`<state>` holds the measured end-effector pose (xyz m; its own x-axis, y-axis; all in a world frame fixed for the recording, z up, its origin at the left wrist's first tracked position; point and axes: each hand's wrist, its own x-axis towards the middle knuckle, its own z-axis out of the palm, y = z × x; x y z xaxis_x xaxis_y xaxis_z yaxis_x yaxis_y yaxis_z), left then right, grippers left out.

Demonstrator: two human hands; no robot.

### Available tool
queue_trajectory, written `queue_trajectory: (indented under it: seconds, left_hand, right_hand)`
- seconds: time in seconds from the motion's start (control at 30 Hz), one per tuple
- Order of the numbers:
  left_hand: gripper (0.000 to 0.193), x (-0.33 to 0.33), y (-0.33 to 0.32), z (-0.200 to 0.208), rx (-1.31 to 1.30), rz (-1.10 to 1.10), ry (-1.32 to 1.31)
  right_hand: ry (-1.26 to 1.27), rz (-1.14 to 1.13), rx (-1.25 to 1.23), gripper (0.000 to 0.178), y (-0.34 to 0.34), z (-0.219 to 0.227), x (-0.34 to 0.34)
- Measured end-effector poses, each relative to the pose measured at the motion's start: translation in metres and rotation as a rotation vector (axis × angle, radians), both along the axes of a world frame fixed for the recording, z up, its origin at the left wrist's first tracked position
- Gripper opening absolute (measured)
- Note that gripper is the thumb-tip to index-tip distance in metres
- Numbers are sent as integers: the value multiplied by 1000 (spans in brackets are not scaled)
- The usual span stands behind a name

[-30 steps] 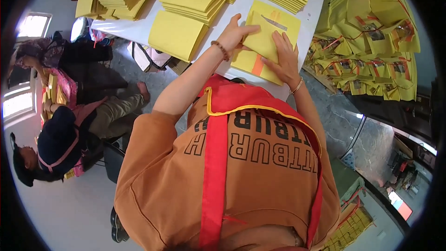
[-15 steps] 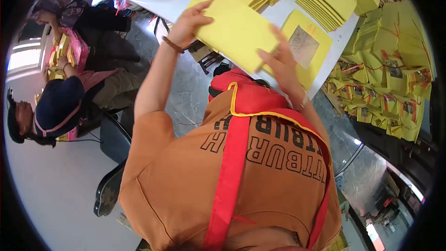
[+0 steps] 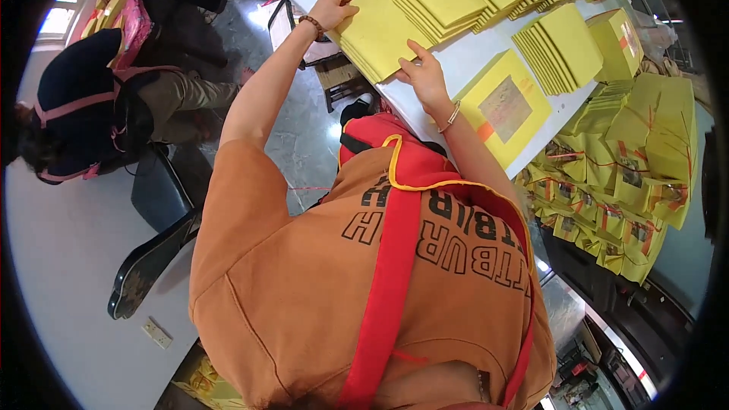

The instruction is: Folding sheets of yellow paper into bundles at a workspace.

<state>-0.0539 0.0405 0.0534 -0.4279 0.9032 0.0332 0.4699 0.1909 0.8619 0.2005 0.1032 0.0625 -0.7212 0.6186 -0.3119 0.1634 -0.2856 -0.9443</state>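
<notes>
Yellow packet (image 3: 382,29), upper centre, has left hand (image 3: 332,10) and right hand (image 3: 427,82) at opposite ends; whether either pinches, I cannot tell.

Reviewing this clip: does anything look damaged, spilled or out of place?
Yes: the armrest of the dark chair at left looks worn, with brown patches breaking its surface. Otherwise, nothing stands out.

The packets (image 3: 380,26) are yellow, the tabletop (image 3: 472,58) white, the apron (image 3: 389,269) red edged with yellow.
</notes>
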Motion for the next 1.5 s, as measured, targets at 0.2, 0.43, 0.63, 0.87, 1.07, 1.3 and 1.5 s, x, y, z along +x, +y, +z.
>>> queue_trajectory:
  seconds: [0.2, 0.43, 0.63, 0.87, 1.07, 1.3, 1.5]
  left_hand:
    - [40, 8, -3, 3, 27, 81, 298]
    - [34, 74, -2, 22, 145, 1, 1000]
    - [49, 80, -7, -4, 100, -2, 1045]
    - [50, 82, -2, 0, 16, -75, 1050]
    - [47, 77, 12, 31, -238, -207, 1044]
    - [42, 82, 19, 35, -283, -272, 1026]
    - [35, 123, 11, 64, -18, -265, 1047]
  right_hand:
    - [-352, 114, 579, 45, 11, -6, 1]
    - [-302, 117, 347, 49, 12, -7, 5]
    - [-300, 95, 432, 75, 7, -13, 6]
    - [-263, 149, 190, 82, 7, 20, 15]
    - [12, 126, 36, 53, -2, 69, 57]
    - [66, -251, 205, 39, 18, 74, 168]
    - [-140, -615, 545, 33, 23, 57, 228]
